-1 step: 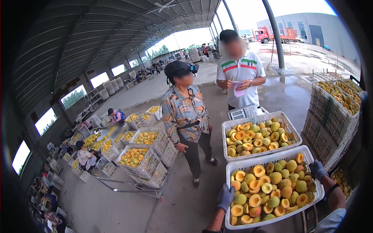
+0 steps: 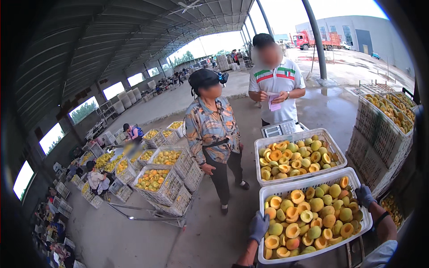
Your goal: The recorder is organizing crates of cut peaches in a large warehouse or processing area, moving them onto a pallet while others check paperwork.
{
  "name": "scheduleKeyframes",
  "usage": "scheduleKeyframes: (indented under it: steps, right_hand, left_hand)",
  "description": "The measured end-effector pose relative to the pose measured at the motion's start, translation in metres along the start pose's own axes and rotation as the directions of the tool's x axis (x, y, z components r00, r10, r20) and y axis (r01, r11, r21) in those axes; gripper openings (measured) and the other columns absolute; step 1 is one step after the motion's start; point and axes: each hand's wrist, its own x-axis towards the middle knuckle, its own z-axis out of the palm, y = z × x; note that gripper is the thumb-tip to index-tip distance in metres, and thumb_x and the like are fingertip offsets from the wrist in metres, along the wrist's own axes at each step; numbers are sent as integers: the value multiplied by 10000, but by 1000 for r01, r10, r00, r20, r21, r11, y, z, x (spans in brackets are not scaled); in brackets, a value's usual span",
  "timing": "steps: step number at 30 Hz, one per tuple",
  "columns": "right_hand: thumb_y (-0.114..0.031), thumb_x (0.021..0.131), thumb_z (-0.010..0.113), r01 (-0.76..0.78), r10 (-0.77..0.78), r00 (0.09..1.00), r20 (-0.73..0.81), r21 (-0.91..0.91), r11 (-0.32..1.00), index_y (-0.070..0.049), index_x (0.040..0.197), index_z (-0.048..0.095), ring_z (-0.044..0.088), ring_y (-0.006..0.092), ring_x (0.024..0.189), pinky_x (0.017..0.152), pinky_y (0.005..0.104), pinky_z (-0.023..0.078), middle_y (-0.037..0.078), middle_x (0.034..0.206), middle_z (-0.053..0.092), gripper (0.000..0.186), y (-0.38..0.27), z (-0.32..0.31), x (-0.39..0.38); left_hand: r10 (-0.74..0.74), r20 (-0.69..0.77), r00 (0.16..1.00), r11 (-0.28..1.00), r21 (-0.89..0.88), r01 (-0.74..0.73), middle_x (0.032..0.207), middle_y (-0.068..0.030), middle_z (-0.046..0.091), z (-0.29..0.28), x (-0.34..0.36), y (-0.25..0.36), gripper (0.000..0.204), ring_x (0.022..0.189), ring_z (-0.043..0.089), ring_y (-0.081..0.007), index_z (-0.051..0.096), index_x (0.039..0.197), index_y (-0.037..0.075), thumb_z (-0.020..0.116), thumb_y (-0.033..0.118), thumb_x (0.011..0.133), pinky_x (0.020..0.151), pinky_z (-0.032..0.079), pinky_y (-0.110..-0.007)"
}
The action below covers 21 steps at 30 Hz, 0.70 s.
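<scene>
Gloved left hand [image 2: 258, 227] grips left side of near white crate [image 2: 308, 257]; gloved right hand [image 2: 365, 195] grips right side. Crate full of halved yellow-green fruit [image 2: 292, 230], many cut faces up. Second fruit-filled crate [image 2: 304, 177] just beyond. Behind that, scale [image 2: 278, 130]; person in white shirt [image 2: 281, 80] holds pink paper [image 2: 274, 102].

Fruit [image 2: 315, 232] in front crate [image 2: 262, 198]; rear crate [image 2: 290, 180] behind; scale [image 2: 278, 130] beyond; cart [image 2: 138, 218] left; crate stack [image 2: 375, 145] right.

Concrete floor [image 2: 134, 243] bears cart [image 2: 181, 220] of fruit crates [image 2: 166, 194]; support under near white crate [image 2: 266, 192] mostly hidden.
</scene>
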Motion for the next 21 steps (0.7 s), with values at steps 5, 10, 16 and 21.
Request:
scheduleKeyframes:
  steps: [5,10,16,21]
  right_hand:
    - [-320,907,608,-70,75,994,74,-56,996,26,959,555,654,420,794,705,473,502,254,821,653,354,-37,-23,-17]
    - [-341,902,579,-127,133,988,72,-85,988,31,981,578,662,423,824,735,466,520,256,847,668,380,-42,-30,-21]
    - [-352,908,562,-93,101,992,74,-96,991,23,982,586,669,407,816,738,458,521,251,823,667,382,-40,-35,-23]
    - [-348,902,564,-75,81,992,100,-65,995,21,980,587,659,417,825,737,461,519,245,843,665,378,-40,-36,-26]
  left_hand:
    - [52,-28,998,998,20,-52,766,-269,646,4,0,-11,367,761,643,-459,523,923,0,591,360,920,642,508,-518]
    - [-50,83,995,997,-52,55,733,-232,647,-16,-12,19,382,742,646,-440,518,905,1,612,371,908,646,507,-505]
    - [80,-51,996,997,28,-79,829,-267,618,7,1,-25,474,809,611,-456,519,932,-41,672,403,870,681,467,-491]
    - [-19,31,999,998,63,17,1358,-308,495,29,10,-49,798,1246,503,-407,381,1392,-87,598,508,906,1016,414,-450]
